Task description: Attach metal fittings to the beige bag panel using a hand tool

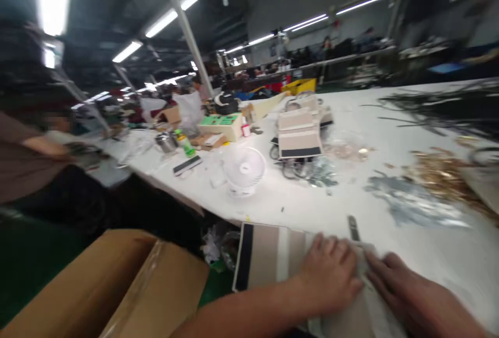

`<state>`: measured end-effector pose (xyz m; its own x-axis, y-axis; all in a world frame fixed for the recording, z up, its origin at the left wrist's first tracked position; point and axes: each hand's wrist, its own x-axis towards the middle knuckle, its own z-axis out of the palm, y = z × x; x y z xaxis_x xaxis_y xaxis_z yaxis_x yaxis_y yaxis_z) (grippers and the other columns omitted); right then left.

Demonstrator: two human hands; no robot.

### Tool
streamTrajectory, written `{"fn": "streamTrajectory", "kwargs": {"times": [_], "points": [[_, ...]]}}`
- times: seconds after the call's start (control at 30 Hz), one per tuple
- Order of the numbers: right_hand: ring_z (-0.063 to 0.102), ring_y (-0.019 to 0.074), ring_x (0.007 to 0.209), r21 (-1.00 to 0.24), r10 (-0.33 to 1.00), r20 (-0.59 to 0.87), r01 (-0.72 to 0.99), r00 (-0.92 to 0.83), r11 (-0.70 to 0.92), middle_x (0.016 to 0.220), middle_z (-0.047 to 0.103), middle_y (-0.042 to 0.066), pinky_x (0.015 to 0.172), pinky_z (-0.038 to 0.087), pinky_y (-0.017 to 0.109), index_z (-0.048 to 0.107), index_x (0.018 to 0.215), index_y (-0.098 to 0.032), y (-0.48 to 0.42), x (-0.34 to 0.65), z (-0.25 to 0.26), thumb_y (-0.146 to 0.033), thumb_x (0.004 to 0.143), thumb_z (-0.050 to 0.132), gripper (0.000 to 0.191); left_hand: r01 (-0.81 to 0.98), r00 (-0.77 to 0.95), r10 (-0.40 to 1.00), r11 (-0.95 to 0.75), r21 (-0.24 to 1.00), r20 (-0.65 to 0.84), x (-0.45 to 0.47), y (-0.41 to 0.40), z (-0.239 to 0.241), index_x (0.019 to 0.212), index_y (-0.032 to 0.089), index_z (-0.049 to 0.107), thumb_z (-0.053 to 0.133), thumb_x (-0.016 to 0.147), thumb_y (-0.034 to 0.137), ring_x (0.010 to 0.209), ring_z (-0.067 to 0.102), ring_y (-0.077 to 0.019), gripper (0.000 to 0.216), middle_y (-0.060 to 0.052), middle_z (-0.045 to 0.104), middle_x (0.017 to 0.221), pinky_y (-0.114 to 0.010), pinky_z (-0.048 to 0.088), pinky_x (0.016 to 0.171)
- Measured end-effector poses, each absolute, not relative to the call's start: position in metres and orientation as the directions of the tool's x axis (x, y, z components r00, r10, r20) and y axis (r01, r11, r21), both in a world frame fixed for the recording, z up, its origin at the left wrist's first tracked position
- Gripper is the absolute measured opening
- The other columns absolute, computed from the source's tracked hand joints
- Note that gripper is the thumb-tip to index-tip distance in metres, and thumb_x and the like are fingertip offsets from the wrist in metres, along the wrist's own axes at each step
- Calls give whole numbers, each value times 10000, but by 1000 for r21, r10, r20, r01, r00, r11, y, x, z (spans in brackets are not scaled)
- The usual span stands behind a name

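From my remote seat I look down on both hands, set near each other on a beige fabric panel point(265, 260) at the near edge of the white table point(312, 205). The left hand point(331, 270) rests palm down across the panel, fingers side by side. The right hand point(405, 288) touches its right part with fingers stretched forward; blur there means I can't tell whether they pinch the cloth. A black strip point(245, 257) runs along the panel's left end. Just beyond the hands lies a small dark metal piece point(353, 228). Farther back I see a white desk fan point(245, 169), a pile of similar panels point(299, 132) and scattered gold-coloured pieces point(440, 171).
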<state>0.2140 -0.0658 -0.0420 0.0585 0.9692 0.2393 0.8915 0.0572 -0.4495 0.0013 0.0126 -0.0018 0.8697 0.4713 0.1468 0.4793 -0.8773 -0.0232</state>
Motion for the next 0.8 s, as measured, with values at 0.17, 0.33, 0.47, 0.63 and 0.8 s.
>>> {"fn": "streamTrajectory", "kwargs": {"times": [0.17, 0.33, 0.47, 0.63, 0.8], "points": [[787, 244, 950, -456, 988, 39, 883, 150, -116, 1190, 759, 31, 821, 599, 342, 763, 1343, -344, -60, 255, -15, -493, 1064, 484, 421, 455, 846, 508, -846, 279, 163, 3, 29, -18, 1656, 255, 412, 403, 1122, 605, 1532, 457, -276, 639, -53, 495, 1691, -530, 304, 1348], [743, 309, 1142, -368, 904, -25, 837, 427, -405, 1260, 796, 93, 974, 547, 381, 820, 1261, -240, -11, 314, -3, -524, 1005, 579, 452, 449, 829, 529, -823, 349, 182, 0, 28, -25, 1678, 258, 397, 461, 1103, 600, 1554, 443, -290, 672, -52, 485, 1704, -554, 271, 1367], [754, 359, 1063, -285, 847, -64, 804, 528, -522, 1179, 818, 139, 809, 531, 394, 843, 1211, -208, 15, 342, -10, -511, 977, 606, 449, 437, 821, 532, -819, 373, 206, 1, 31, -30, 1672, 257, 410, 475, 1095, 609, 1539, 463, -290, 679, -52, 499, 1695, -548, 275, 1365], [753, 313, 915, -248, 819, -80, 784, 568, -569, 1116, 825, 92, 682, 458, 361, 864, 1069, -284, 24, 344, -19, -473, 957, 598, 344, 428, 819, 529, -822, 376, 222, 1, 31, -32, 1658, 253, 428, 509, 1084, 594, 1533, 472, -283, 672, -54, 528, 1671, -539, 283, 1363], [740, 311, 925, -252, 807, -85, 771, 584, -584, 1068, 828, 97, 705, 463, 353, 865, 1037, -262, 29, 348, -22, -418, 892, 642, 308, 429, 821, 530, -817, 385, 211, 2, 30, -30, 1644, 232, 432, 494, 1093, 581, 1540, 458, -282, 654, -63, 507, 1687, -541, 273, 1364]]}}
